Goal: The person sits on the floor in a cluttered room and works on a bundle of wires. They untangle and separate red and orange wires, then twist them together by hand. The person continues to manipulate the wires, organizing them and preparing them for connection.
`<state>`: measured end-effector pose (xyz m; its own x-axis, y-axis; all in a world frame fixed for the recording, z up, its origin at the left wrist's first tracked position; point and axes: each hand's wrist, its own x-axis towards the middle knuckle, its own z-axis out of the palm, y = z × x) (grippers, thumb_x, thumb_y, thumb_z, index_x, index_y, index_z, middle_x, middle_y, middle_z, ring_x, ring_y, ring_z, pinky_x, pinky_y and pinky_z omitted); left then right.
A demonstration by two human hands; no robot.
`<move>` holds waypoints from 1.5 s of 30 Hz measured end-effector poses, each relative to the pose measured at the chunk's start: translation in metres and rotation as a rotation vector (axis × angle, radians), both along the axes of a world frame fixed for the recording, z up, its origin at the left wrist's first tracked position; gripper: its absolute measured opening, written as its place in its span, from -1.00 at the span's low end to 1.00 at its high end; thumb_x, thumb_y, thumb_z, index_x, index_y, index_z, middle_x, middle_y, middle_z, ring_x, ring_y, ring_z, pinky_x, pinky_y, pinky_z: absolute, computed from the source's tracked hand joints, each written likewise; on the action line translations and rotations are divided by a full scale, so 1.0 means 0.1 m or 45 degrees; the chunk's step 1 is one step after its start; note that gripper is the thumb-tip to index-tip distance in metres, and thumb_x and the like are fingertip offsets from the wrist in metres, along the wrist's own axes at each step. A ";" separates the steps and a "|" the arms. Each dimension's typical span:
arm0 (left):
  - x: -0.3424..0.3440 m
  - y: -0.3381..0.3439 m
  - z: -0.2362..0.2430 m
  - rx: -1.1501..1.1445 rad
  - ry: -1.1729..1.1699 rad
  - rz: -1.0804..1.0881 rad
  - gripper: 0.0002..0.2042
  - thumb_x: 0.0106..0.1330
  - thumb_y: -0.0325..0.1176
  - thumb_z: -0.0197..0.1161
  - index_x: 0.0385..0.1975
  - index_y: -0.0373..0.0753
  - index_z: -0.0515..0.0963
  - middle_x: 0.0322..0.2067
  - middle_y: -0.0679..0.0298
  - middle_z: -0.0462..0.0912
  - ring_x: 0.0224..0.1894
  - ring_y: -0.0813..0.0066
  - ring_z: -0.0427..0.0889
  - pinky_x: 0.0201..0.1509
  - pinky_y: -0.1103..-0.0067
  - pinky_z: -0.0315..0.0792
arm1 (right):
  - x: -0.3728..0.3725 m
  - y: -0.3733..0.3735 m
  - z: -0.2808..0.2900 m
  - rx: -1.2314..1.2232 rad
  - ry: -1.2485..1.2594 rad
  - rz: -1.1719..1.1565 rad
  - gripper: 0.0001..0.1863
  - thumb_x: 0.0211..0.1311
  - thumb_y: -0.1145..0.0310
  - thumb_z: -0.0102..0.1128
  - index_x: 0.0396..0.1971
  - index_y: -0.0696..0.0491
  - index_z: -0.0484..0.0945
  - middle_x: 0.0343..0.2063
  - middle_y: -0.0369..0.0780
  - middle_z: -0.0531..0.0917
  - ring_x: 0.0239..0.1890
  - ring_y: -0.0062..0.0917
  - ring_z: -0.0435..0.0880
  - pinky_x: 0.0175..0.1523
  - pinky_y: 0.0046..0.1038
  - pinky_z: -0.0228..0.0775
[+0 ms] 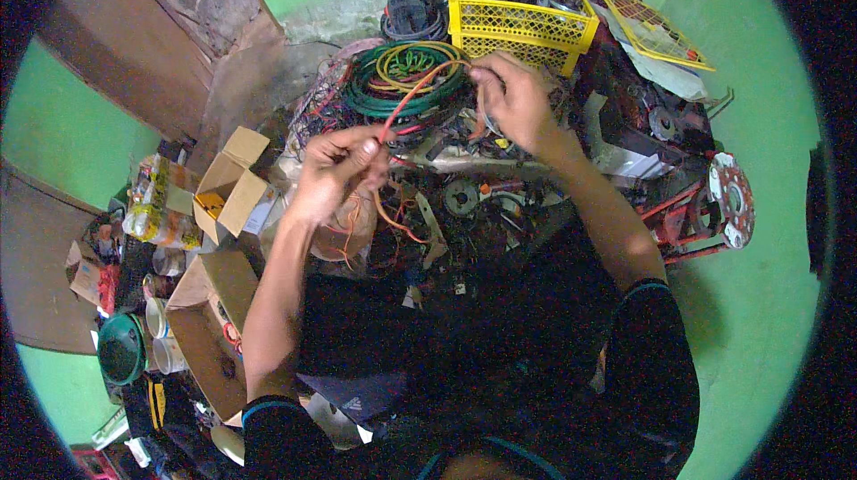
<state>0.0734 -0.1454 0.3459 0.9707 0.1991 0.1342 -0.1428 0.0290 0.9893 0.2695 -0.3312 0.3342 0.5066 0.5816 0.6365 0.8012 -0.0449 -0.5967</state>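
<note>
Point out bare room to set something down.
The grey patch between the brown wooden panel and thin tangled wires, beyond the open cardboard box, looks bare. Crowded: beneath the held red wire and inside the yellow plastic crate.

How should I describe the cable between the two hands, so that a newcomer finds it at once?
Start at the yellow crate near the top; below it, to the left, lies a coil of green cable. In front of that coil, a cable runs from the left hand up to the right hand. Only this one spans both hands, and it is red-orange, not green.
</note>
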 end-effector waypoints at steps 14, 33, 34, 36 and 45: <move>0.03 -0.09 -0.02 0.080 -0.279 0.330 -0.86 0.28 -0.45 0.12 -0.26 -0.38 0.44 -0.43 0.26 0.52 -0.46 0.56 0.50 -0.36 0.61 0.43 | -0.45 0.21 -0.19 -0.038 0.153 0.614 -0.75 0.11 0.55 0.10 -0.17 0.14 0.51 -0.34 -0.17 0.59 -0.29 -0.42 0.63 -0.18 -0.44 0.48; 0.04 0.02 -0.06 -0.486 -0.067 0.344 -0.93 0.24 -0.50 0.08 -0.39 -0.37 0.47 -0.40 0.24 0.50 -0.41 0.48 0.55 -0.24 0.48 0.57 | -0.59 0.16 -0.07 -0.361 -0.484 0.182 -0.69 -0.13 0.13 0.33 -0.40 0.00 0.59 -0.52 -0.32 0.56 -0.07 -0.45 0.41 0.04 -0.21 0.17; 0.03 0.06 -0.08 -0.531 -0.078 0.342 -0.92 0.25 -0.50 0.06 -0.40 -0.37 0.47 -0.39 0.23 0.50 -0.42 0.48 0.55 -0.24 0.49 0.56 | -0.58 0.17 -0.12 -0.284 -0.643 0.140 -0.71 -0.13 0.16 0.34 -0.42 0.01 0.60 -0.49 -0.31 0.57 -0.07 -0.45 0.41 0.04 -0.21 0.16; 0.00 0.05 0.00 -0.671 -0.073 0.331 -0.90 0.26 -0.48 0.04 -0.39 -0.37 0.46 -0.42 0.22 0.51 -0.40 0.48 0.54 -0.25 0.55 0.55 | -0.58 0.15 -0.16 -0.408 -0.729 0.159 -0.74 -0.05 0.10 0.22 -0.43 -0.04 0.60 -0.43 -0.34 0.56 0.02 -0.46 0.35 0.08 -0.07 0.09; -0.03 0.20 0.00 -0.792 0.083 0.350 -0.88 0.24 -0.44 0.06 -0.37 -0.37 0.47 -0.47 0.27 0.52 -0.42 0.52 0.53 -0.28 0.60 0.55 | -0.43 0.22 -0.27 -0.251 -0.772 0.120 -0.82 -0.03 0.22 0.18 -0.44 -0.03 0.54 -0.34 -0.26 0.49 -0.05 -0.39 0.39 -0.05 -0.21 0.23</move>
<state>0.0704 -0.1259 0.3455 0.8761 0.4607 -0.1421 -0.1668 0.5662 0.8072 0.2270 -0.3091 0.3075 0.0319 0.7415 0.6701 0.9995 -0.0208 -0.0245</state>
